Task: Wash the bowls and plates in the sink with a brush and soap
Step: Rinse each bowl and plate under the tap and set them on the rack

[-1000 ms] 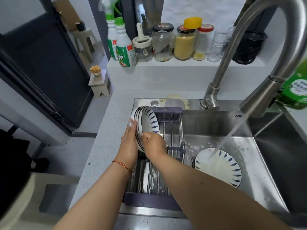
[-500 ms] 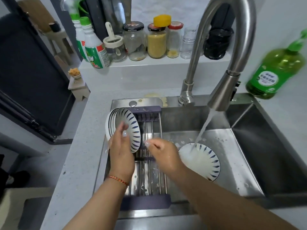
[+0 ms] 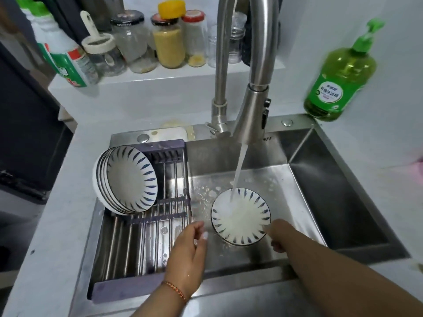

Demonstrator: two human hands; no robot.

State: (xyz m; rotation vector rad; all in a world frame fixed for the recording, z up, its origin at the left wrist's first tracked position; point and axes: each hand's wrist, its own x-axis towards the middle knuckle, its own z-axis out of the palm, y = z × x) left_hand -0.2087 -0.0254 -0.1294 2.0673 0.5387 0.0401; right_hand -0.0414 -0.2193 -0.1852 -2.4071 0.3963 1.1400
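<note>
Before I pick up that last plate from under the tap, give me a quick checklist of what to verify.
1. White plate with blue leaf pattern lies flat on the steel sink floor: ok.
2. Water from the steel tap lands on it: ok.
3. Left hand free, holding nothing: ok.
4. Right hand at the plate's rim; whether it has a grip: cannot tell.
5. Washed stack of matching plates leans steady in the grey drying rack: ok.
6. Room left in the rack: ok.
</note>
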